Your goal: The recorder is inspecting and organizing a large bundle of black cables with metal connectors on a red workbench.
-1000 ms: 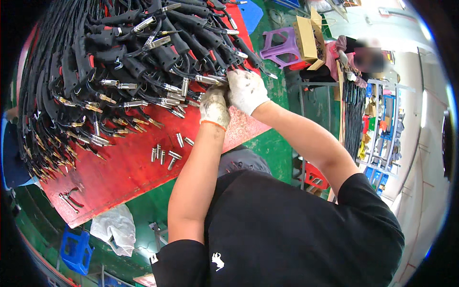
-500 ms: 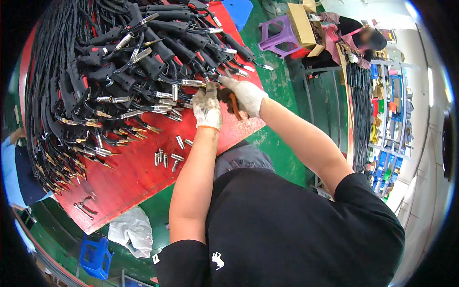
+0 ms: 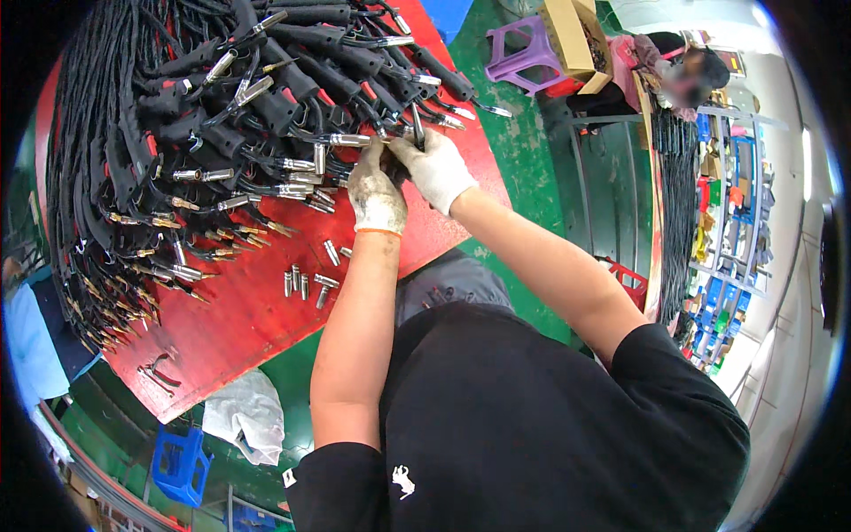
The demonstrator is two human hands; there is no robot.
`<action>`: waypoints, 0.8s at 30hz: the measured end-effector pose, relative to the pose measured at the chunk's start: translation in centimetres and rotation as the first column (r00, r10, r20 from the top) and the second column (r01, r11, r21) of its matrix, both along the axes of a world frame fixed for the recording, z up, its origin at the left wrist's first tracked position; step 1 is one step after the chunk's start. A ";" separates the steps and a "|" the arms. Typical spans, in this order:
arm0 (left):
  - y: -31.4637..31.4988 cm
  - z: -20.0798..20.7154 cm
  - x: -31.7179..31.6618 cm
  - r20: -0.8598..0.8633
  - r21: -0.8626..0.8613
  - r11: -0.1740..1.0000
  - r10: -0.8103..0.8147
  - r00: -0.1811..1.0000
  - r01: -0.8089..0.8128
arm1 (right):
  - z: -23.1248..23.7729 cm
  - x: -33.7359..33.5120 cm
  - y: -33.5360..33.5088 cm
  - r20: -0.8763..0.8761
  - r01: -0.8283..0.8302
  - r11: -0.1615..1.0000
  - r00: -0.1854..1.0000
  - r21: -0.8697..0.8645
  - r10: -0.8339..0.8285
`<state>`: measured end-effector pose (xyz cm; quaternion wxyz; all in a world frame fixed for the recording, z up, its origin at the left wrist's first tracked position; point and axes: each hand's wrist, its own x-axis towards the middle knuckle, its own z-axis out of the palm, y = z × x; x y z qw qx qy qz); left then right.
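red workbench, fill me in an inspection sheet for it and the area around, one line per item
surface: red tabletop, marked with dark scuffs
job's things: piled black torch handles, many metal-tipped; loose metal sleeves lying nearer the person
clutter: small hand tools near the bench's lower-left corner
hands: both gloved; left hand at the pile's edge, its grip unclear; right hand grips a slim tool, mostly hidden
cables: black cables bunched along the left
surroundings: green floor, purple stool, blue stool, white cloth or bag, stocked shelves
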<state>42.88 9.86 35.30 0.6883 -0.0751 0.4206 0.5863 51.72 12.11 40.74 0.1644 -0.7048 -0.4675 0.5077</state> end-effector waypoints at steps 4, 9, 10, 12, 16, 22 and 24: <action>0.3 -0.9 -0.7 0.007 -0.037 0.999 0.035 0.999 -0.035 | -2.2 0.7 -1.1 0.395 -0.359 0.804 0.903 0.473 0.170; 0.4 0.8 -1.2 -0.342 -0.027 0.970 -0.237 0.909 0.243 | -3.1 2.2 -0.8 0.529 -0.517 0.640 0.826 0.569 0.195; 0.2 0.5 -1.2 -0.296 0.012 0.979 -0.190 0.936 0.203 | -2.9 2.1 -0.5 0.426 -0.452 0.738 0.871 0.502 0.244; 0.1 -0.1 -1.4 -0.293 0.034 0.982 -0.168 0.941 0.185 | -2.2 2.2 -0.2 0.312 -0.394 0.821 0.908 0.413 0.279; 0.1 -0.5 -1.3 -0.293 0.007 0.981 -0.182 0.939 0.192 | 0.7 2.9 0.3 -0.342 -0.062 0.991 0.940 -0.120 0.018; 0.3 -1.8 -1.1 -0.486 -0.031 0.974 -0.210 0.848 0.224 | -0.4 3.3 -0.3 -0.521 0.153 0.841 0.723 -0.519 -0.453; 0.3 -1.7 -1.1 -0.504 -0.070 0.967 -0.245 0.828 0.244 | -0.5 2.7 -0.1 -0.454 0.126 0.827 0.786 -0.548 -0.420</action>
